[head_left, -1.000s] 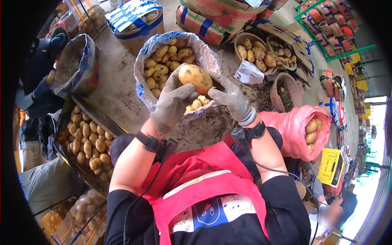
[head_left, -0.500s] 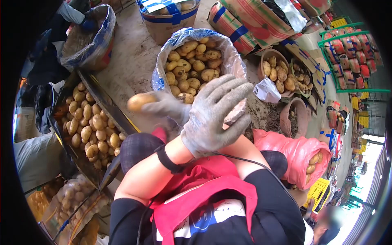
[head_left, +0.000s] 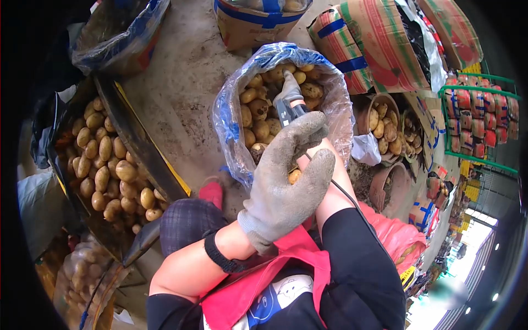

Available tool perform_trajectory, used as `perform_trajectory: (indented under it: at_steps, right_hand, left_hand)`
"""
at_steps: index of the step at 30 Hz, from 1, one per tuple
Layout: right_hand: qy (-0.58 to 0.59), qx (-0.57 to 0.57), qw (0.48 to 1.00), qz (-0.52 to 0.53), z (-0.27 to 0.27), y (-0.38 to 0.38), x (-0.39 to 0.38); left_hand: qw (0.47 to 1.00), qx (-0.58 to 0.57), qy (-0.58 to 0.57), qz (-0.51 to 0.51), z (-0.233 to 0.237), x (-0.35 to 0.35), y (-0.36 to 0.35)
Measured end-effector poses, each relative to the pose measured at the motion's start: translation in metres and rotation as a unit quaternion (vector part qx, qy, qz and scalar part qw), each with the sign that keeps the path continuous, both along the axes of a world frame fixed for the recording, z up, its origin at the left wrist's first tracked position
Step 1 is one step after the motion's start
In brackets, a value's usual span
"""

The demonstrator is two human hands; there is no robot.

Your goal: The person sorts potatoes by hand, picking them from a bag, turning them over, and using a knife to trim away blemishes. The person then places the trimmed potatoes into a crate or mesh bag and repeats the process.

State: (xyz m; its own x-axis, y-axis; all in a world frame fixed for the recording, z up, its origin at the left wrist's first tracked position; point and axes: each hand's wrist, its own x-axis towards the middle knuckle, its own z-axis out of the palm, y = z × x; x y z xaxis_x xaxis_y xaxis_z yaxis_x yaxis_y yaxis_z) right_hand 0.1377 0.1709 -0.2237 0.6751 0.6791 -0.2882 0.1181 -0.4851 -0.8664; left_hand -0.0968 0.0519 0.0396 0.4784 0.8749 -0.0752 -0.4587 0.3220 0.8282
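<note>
the right hand (head_left: 289, 91) is sunk deep in the tub (head_left: 225, 124), its fingers pointed at the far rim and set against a potato (head_left: 275, 73) there; this is partly covered, so neither its long axis nor whether it is gripped can be told. by the right hand the far potatoes are reached more nearly than by the left hand (head_left: 286, 184), which is held above the near rim, crossing over the right forearm (head_left: 335, 179), thumb and curled fingers parted, nothing seen gripped.

No legible text, print (head_left: 270, 36) on cardboard box (head_left: 242, 36) too small
</note>
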Motion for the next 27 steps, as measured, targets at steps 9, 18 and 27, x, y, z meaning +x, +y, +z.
perform_trajectory:
  at_steps: [9, 18, 27]
  right_hand:
    - [0.283, 0.063, 0.953, -0.09, -0.01, 0.02, 0.012]
    - [0.505, 0.124, 0.834, -0.185, 0.007, -0.023, 0.03]
    - [0.193, 0.014, 0.981, -0.011, 0.057, -0.043, 0.016]
  left_hand:
    - [0.999, -0.039, 0.006, 0.024, 0.0, 0.001, 0.01]
    - [0.998, 0.026, 0.022, -0.057, 0.003, -0.002, -0.03]
    - [0.997, 0.02, -0.014, -0.077, 0.013, 0.005, -0.048]
